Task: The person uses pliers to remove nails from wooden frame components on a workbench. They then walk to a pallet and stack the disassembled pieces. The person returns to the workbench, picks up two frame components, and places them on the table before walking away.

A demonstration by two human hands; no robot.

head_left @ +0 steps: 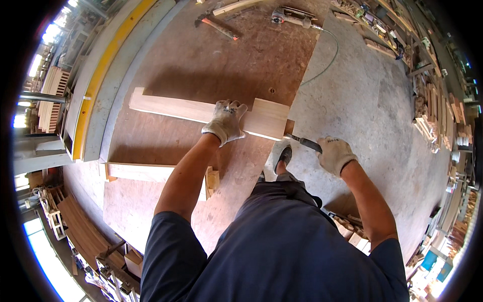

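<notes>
A long pale wooden piece with a wider block at its right end lies across the brown board. My left hand, in a whitish work glove, rests over this piece just left of the block, its fingers curled over the top. In my gloved right hand is a dark-handled chisel, pointed left. Its metal tip meets or nearly meets the block's right end, by a small brownish wood part. Whether the tip touches is too small to tell.
A hammer and a hosed power tool lie at the far side. Another pale timber lies nearer me, at left. A yellow-striped metal beam runs along the left. Wood offcuts are stacked at right.
</notes>
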